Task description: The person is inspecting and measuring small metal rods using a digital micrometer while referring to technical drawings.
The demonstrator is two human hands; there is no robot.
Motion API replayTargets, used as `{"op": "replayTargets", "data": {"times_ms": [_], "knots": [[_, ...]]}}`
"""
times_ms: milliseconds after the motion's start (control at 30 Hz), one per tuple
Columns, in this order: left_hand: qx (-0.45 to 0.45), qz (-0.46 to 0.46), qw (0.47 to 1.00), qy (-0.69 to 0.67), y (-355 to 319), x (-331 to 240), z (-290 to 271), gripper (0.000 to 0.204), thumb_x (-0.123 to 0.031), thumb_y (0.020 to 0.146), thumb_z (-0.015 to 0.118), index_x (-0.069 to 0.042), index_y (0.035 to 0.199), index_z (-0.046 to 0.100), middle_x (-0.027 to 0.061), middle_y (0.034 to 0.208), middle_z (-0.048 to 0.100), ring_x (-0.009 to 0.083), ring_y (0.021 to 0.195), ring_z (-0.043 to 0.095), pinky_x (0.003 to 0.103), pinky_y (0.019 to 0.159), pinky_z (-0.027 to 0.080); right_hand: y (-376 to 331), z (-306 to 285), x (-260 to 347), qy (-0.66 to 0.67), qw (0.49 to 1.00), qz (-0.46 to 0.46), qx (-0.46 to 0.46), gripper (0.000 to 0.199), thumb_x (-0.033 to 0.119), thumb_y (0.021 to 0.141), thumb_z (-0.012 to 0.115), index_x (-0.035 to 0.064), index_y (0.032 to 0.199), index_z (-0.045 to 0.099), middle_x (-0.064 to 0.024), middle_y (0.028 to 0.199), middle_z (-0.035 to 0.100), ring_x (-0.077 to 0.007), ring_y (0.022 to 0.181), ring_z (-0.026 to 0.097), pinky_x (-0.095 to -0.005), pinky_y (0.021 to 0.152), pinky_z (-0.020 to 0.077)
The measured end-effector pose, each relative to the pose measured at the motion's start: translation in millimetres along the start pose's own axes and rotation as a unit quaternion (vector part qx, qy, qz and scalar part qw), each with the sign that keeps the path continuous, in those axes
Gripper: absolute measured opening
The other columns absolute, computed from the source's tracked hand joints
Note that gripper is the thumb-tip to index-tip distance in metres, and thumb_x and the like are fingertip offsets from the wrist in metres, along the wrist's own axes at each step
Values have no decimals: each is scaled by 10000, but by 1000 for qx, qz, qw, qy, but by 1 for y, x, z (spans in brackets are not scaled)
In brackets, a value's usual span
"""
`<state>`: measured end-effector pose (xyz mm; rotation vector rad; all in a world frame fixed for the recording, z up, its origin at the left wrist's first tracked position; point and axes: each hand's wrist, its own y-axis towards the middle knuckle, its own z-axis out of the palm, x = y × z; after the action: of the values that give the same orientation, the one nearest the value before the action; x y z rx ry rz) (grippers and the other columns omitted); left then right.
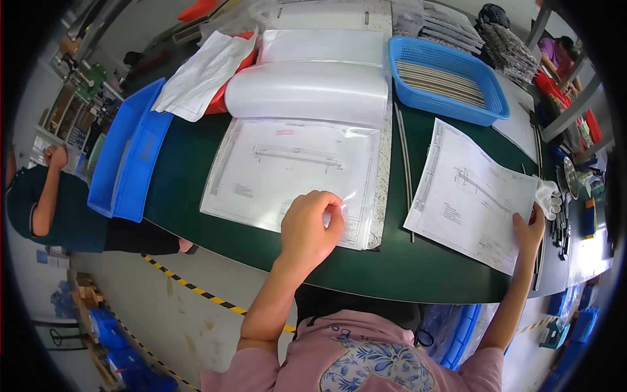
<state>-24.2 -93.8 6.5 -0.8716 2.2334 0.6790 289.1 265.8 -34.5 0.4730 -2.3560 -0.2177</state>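
Observation:
In front of me lies an open folder of clear plastic sleeves (pixel 241 170) with a printed technical drawing inside. My left hand (pixel 308 228) is closed over its lower right part, thumb and forefinger pinching the sleeve, which shows bright creases at the fingertips. Off to the right, a loose drawing sheet (pixel 470 202) is tilted on the green table. My right hand (pixel 529 230) grips its right edge, thumb on top and the other fingers partly hidden. Two thin metal rods (pixel 403 163) lie between folder and sheet. A turned-over sleeve (pixel 307 91) curls up behind the drawing.
A blue basket (pixel 450 114) of thin rods stands at the back right. To the left are a blue bin (pixel 134 157) and white paper (pixel 206 72) over a red tray. White gloves (pixel 548 199) and tools lie beyond my right hand. Another person (pixel 59 202) is at far left.

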Motion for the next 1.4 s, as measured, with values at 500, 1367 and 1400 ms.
{"op": "replayTargets", "data": {"times_ms": [500,1367,1400], "knots": [[30,96,974,202,17,-25,8,200,-180,796,643,-42,715,524,110,700,549,295,692,554,412,577,438,-10,-5,40,415,906,47,66,257,84,911,526,-52,1129,531,-102,989,644,-121,841,617,-245,730,492],[185,-180,962,-85,49,-1,-24,84,-84,855,575,-45,863,501,35,728,557,94,669,537,221,541,409,-17,-15,40,399,903,108,118,294,39,827,581,-75,1098,564,-105,946,644,-129,801,624,-271,708,518],[185,-172,966,-54,51,-5,-26,128,-58,831,595,-42,908,495,40,742,562,102,672,545,229,546,417,-17,-15,38,397,902,119,122,292,38,828,582,-72,1099,565,-102,946,644,-129,805,622,-272,711,516]]}}
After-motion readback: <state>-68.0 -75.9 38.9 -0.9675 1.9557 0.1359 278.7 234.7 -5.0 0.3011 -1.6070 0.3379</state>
